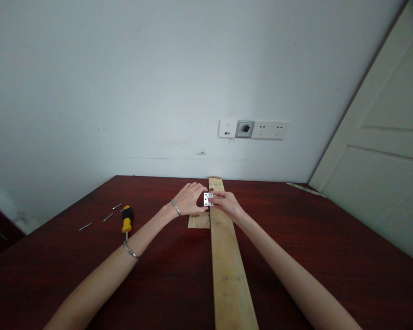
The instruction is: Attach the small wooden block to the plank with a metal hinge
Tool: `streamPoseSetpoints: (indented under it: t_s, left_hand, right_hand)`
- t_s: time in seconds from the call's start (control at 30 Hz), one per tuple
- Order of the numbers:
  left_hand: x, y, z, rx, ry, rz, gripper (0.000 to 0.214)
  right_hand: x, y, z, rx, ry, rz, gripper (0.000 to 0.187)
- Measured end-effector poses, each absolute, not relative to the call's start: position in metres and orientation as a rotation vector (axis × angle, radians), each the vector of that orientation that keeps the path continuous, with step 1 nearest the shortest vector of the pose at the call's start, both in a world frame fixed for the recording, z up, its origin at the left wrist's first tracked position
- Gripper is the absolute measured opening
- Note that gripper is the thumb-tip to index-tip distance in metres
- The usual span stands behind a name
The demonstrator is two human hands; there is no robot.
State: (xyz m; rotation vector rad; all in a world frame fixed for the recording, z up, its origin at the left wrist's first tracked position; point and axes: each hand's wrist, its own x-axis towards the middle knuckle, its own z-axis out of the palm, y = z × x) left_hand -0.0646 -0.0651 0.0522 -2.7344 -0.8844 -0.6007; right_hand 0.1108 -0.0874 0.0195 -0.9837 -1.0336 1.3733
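A small silver butt hinge with screw holes is held up over the far part of a long wooden board. My right hand pinches the hinge's right side between thumb and fingers. Curved in a C shape, my left hand is at the hinge's left side, fingers above and thumb below. Whether its tips touch the metal I cannot tell. A short flat wood piece lies beneath my left hand, against the board's left side.
On the dark red table, a yellow-and-black screwdriver lies beside my left forearm. Several screws are scattered left of it. A white wall with a socket panel stands behind; a pale door is at right.
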Motion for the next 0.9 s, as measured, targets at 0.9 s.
streamPoseSetpoints:
  t_s: [0.9]
  left_hand:
    - [-0.081,-0.046,0.036,-2.865,-0.873,-0.679,0.035]
  right_hand:
    - [0.097,-0.087,0.008,-0.928,-1.051,1.434,0.011]
